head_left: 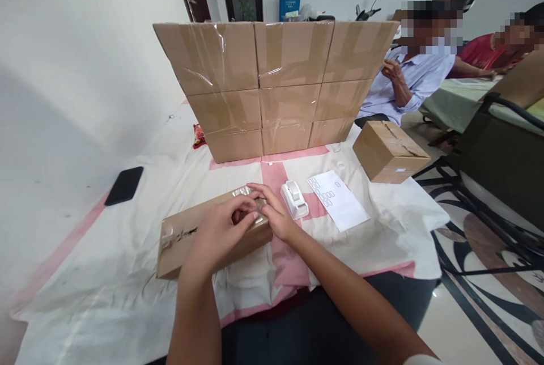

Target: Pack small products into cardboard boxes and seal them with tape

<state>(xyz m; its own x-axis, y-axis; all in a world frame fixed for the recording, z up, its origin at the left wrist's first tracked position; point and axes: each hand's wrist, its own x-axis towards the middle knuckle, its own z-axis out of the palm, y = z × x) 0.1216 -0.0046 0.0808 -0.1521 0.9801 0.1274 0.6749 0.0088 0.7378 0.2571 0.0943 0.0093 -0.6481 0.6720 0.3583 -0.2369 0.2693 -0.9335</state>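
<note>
A long brown cardboard box [176,246] lies slantwise on the cloth in front of me, with torn dark marks along its taped top. Both hands meet over its right end, where glossy clear tape [241,190] shows. My left hand [221,229] is curled, thumb and forefinger bent toward each other; what lies between them is hidden. My right hand [275,213] rests at the box's end with its fingers stretched toward the left hand's fingertips. Just right of them stands a white tape dispenser [294,199] with a roll in it.
Stacked cardboard boxes [283,84] form a wall behind. A printed sheet [342,206] and another box [389,152] are at right, a black phone [124,186] at left. The cloth-covered table [127,251] meets the wall. Two people sit at right near a folding chair [497,178].
</note>
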